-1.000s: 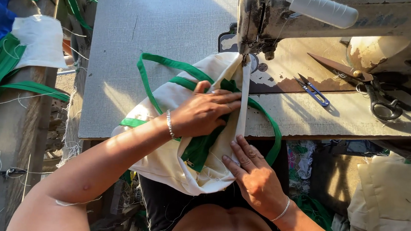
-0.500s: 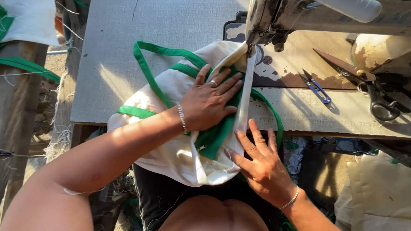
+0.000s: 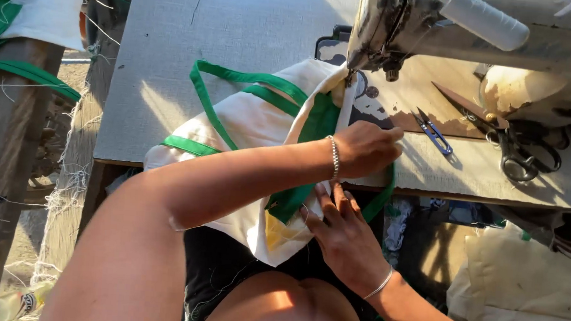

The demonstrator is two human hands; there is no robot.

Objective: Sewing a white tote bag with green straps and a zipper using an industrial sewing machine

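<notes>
Now both hands on the white, green-trimmed bag: left hand curled, right hand fingers flat together.

One package is seen: a clear plastic bottle, found in the near left corner of the scene, low on the ground beside the sewing table. It is laid on its side and tilted, with its far end raised a little to the right. Part of it is cut off by the picture's edge. Its body is see-through and is lit pale yellow by the sun. A label is wrapped round it as a narrow band, marked in dark and white patches. Loose pale threads are hung from the table's left edge just above the bottle.
</notes>
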